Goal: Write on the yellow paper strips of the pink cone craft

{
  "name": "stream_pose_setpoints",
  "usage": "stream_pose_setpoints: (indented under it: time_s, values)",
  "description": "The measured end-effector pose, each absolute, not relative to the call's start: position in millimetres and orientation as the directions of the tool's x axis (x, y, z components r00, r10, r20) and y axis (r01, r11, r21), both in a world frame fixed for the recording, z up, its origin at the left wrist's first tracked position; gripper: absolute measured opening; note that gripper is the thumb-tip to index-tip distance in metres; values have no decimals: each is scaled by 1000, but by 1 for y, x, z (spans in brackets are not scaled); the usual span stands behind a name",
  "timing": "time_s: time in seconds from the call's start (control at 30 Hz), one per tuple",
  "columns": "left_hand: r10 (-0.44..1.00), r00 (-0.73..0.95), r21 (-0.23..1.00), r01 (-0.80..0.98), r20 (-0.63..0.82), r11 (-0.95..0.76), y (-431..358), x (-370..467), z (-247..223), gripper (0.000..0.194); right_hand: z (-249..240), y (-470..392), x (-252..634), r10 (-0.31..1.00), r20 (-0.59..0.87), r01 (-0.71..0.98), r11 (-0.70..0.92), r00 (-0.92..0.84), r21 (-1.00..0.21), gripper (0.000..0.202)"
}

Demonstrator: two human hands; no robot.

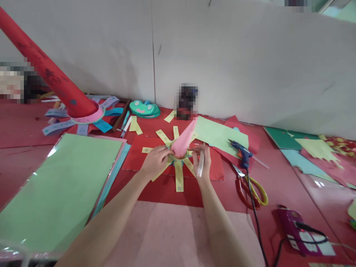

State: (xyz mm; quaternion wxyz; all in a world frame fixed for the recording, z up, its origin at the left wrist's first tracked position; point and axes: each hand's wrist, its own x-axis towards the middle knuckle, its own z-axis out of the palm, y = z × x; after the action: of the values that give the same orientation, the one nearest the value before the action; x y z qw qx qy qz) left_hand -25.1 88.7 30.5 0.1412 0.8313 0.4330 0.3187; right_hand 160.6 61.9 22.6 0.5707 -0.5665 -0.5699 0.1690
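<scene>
A pink paper cone rises from the middle of a ring of yellow paper strips, which lies on red paper. At the left of the cone's base, my left hand pinches the ring's edge between thumb and fingers. My right hand is at the right side of the base, fingers closed around a white pen that slants down across the palm; its fingertips touch the ring.
Green sheets lie at the left, below a tall red cone with blue and purple strips. A blue glue gun, scissors and a purple power strip with cables are at the right. A wall stands behind.
</scene>
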Motion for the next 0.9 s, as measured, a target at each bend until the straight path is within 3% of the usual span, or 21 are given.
stream_pose_setpoints:
  time_s: [0.33,0.53,0.67,0.9]
  values:
    - [893,360,535,715,269,-450,90,-25,30,22,15,60,161,826,548,583,384,128,-715,19]
    - [922,268,533,756,278,-380,92,-25,29,22,21,57,158,825,565,637,437,-3,-635,16]
    - [936,214,551,762,281,-340,94,-26,30,24,19,58,156,853,518,602,448,-64,-661,8]
    - [895,335,548,708,295,-445,89,-24,35,12,20,56,154,881,468,526,367,68,-767,5]
